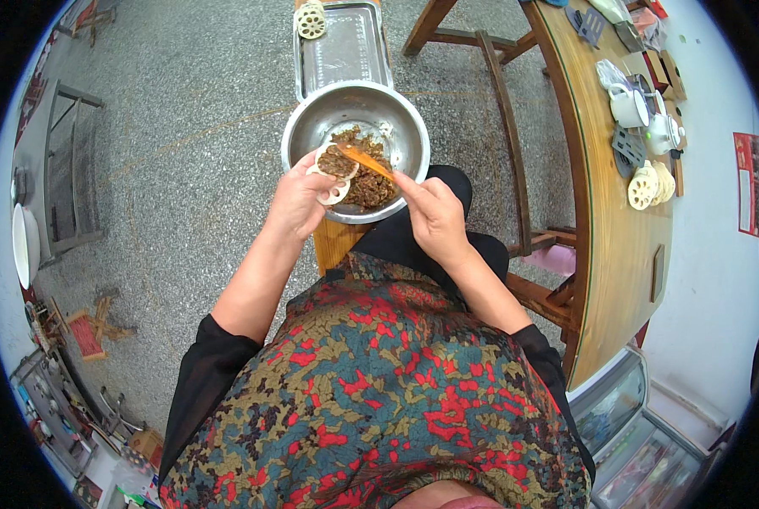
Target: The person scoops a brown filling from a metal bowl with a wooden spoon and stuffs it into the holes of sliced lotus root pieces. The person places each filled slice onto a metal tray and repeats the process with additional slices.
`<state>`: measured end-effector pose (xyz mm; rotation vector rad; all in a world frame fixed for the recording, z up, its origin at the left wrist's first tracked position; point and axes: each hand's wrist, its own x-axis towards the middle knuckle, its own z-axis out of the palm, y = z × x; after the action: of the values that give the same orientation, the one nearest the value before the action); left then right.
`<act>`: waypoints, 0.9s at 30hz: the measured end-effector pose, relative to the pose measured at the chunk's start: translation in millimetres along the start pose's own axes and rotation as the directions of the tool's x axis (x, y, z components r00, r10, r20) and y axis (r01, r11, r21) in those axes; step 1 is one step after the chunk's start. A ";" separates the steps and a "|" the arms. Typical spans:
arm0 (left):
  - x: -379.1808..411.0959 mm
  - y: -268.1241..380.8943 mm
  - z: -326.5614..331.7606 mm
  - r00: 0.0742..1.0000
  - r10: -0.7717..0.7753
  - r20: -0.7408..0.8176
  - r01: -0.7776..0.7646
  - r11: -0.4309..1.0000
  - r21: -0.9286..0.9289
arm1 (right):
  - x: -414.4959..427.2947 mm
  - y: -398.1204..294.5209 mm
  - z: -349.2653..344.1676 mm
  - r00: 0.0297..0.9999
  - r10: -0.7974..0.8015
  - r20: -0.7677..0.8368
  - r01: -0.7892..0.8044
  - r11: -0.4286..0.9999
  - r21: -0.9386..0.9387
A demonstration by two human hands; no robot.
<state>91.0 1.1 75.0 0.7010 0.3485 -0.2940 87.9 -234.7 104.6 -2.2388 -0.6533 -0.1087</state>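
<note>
My left hand [300,197] holds lotus root slices [333,193] over the near left rim of a steel mixing bowl [300,124]. Brown minced filling covers the upper slice. In my right hand [437,219] is an orange-brown spatula [368,161], its flat end touching the filling on that slice. More minced filling [370,191] lies in the bowl. Beyond the bowl, a metal tray [344,60] carries a small stack of lotus root slices [311,22] at its far left corner.
The bowl stands on a narrow wooden bench [335,245], over my legs. To the right, a long wooden table [621,254] bears more lotus root slices [643,186], a white enamel mug [627,107], a white teapot [662,133] and slotted turners [627,149]. Glass-topped freezers [646,452] stand at the lower right.
</note>
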 end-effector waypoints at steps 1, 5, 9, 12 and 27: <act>-0.5 -1.3 1.8 1.000 0.001 -0.010 0.000 1.000 0.031 | 4.2 1.1 1.2 0.999 -0.049 0.023 0.050 0.996 -0.077; -5.8 -0.8 7.5 0.998 0.018 -0.065 -0.013 0.998 0.066 | 12.4 2.4 -17.1 0.987 -0.126 0.104 0.149 0.951 -0.269; -4.8 10.6 4.1 0.999 0.010 -0.037 -0.009 0.999 0.045 | 7.9 8.0 -26.5 0.984 0.178 0.014 -0.178 0.965 0.191; -4.9 10.6 14.2 0.999 -0.038 -0.006 0.039 0.997 0.065 | 11.7 8.1 -12.8 0.961 0.257 0.099 -0.272 0.834 0.480; -4.8 -10.3 26.5 0.998 -0.069 0.005 0.069 0.994 -0.086 | 33.3 0.7 26.1 0.752 0.583 0.309 -0.535 0.264 0.803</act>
<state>88.4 -23.4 89.8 0.6043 0.3818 -0.3433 113.7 -202.4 95.4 -1.2939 0.2038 0.4550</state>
